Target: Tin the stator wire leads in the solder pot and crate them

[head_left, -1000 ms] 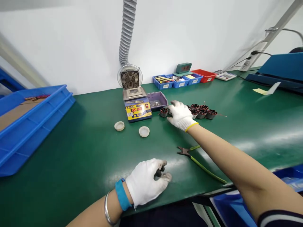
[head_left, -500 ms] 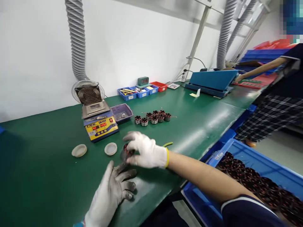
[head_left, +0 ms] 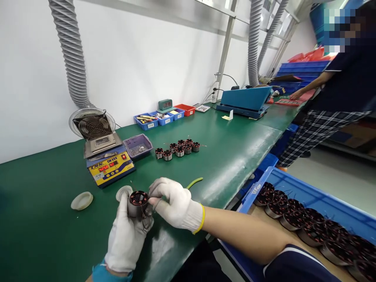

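Observation:
My left hand [head_left: 126,235], in a white glove, grips a round motor stator [head_left: 138,201] with copper windings from below, just above the green table [head_left: 235,156]. My right hand [head_left: 173,201], also gloved, pinches at the stator's right side, where thin wires stick out. Several more stators [head_left: 176,148] stand in a cluster farther back on the table. Green-handled pliers [head_left: 194,182] lie behind my right hand, mostly hidden.
A solder pot [head_left: 110,164] with a fan [head_left: 92,125] and a purple tray [head_left: 138,145] sits at the back left. Two white lids [head_left: 81,200] lie nearby. A blue crate [head_left: 308,219] of stators stands at the right. Another person [head_left: 337,90] works farther along.
My right hand brought one stator from the cluster toward me, and my left hand took hold of it from below. The view swung to the right.

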Action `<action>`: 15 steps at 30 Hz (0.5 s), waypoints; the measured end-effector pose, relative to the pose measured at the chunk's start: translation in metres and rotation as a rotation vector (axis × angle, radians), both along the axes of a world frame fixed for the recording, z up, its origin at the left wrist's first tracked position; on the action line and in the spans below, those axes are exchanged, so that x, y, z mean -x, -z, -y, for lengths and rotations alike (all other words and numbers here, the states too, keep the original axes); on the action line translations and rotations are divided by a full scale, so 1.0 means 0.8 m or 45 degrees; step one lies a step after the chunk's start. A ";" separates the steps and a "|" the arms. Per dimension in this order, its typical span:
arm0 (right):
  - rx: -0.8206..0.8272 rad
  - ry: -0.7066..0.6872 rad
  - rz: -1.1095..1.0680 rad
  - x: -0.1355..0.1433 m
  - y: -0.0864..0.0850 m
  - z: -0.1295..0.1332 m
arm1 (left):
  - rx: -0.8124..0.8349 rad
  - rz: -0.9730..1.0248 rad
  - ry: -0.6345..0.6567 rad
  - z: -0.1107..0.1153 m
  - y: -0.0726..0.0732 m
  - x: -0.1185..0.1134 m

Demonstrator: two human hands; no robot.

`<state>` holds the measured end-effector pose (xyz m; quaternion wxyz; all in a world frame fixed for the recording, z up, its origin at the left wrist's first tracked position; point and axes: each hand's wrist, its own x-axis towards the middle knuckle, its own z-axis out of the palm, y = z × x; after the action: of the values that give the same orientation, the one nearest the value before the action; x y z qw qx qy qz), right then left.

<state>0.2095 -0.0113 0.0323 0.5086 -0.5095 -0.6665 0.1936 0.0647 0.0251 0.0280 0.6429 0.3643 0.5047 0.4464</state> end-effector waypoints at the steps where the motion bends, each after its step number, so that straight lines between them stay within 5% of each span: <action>1: 0.083 -0.003 -0.102 0.002 0.000 0.001 | 0.056 0.047 -0.018 0.002 -0.004 -0.003; 10: 0.456 -0.062 -0.204 -0.004 -0.015 -0.004 | 0.338 0.330 -0.087 0.000 -0.014 -0.003; 15: 0.512 -0.102 -0.139 -0.008 -0.028 0.006 | 0.180 0.417 -0.056 0.003 -0.020 -0.004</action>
<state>0.2159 -0.0165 0.0548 0.4238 -0.5628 -0.6056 0.3701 0.0675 0.0227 0.0442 0.7306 0.2293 0.4311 0.4773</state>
